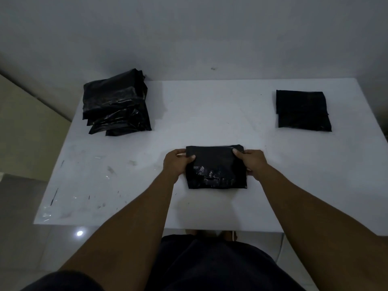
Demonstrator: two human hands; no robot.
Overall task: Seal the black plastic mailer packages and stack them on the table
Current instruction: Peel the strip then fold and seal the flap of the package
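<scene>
Head view: gripping the mailer (216, 171) by its far corners with left hand (177, 163) and right hand (254, 162), on the table (210, 114).

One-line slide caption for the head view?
Head view: left hand and right hand grip a black mailer by its far corners on the white table; loose pile left, neat stack right.

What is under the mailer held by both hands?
Only the white table shows around the mailer, which the left hand and right hand grip. Anything beneath it is covered.
</scene>
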